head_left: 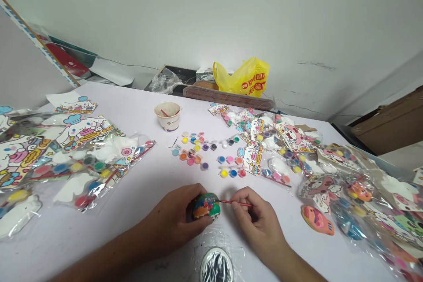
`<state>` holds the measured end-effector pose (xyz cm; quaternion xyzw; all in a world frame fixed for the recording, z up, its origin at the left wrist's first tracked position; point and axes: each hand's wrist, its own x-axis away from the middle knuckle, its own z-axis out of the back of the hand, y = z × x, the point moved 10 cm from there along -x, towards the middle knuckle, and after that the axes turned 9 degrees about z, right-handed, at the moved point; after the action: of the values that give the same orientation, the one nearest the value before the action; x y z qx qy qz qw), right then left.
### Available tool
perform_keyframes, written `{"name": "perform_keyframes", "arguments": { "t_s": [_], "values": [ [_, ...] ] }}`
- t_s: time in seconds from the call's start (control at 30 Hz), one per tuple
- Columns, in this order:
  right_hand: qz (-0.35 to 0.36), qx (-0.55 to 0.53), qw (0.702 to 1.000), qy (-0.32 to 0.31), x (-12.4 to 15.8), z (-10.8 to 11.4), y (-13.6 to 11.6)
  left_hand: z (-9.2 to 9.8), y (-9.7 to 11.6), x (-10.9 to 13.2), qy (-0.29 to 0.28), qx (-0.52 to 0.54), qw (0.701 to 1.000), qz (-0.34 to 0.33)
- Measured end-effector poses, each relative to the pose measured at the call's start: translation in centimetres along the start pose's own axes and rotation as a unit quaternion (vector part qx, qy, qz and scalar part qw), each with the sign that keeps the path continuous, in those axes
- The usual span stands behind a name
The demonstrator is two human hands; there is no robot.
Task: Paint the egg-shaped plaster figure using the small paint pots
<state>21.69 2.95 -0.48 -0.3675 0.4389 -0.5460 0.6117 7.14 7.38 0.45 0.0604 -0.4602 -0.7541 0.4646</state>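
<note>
My left hand [180, 213] is closed around a small painted figure [206, 207], coloured green, orange, blue and red. Its exact shape is partly hidden by my fingers. Between the fingers of my right hand [256, 216] is a thin red paintbrush [243, 204], its tip at the figure's upper right side. Beyond my hands, several small paint pots [197, 146] in many colours lie in joined strips. Another group of paint pots [233, 173] sits to the right of those. A finished-looking orange and pink painted figure [317, 219] lies flat to the right of my right hand.
A paper cup [168, 116] with a red stick inside stands at the back. Clear packets [95, 158] of white figures and paints cover the left side, and more packets [291, 141] cover the right. A yellow plastic bag [243, 78] is behind the table. A round silvery disc [216, 266] lies in front.
</note>
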Motion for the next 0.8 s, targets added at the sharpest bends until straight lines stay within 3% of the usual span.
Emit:
{"name": "perform_keyframes", "arguments": {
  "t_s": [0.57, 0.8],
  "values": [
    [0.0, 0.0, 1.0, -0.01, 0.01, -0.23, 0.07, 0.05, 0.09, -0.01, 0.006, 0.006, 1.0, -0.011],
    [-0.009, -0.008, 0.999, 0.03, 0.28, 0.55, 0.6, 0.08, 0.14, 0.06, -0.023, 0.064, 0.998, -0.003]
  ]
}}
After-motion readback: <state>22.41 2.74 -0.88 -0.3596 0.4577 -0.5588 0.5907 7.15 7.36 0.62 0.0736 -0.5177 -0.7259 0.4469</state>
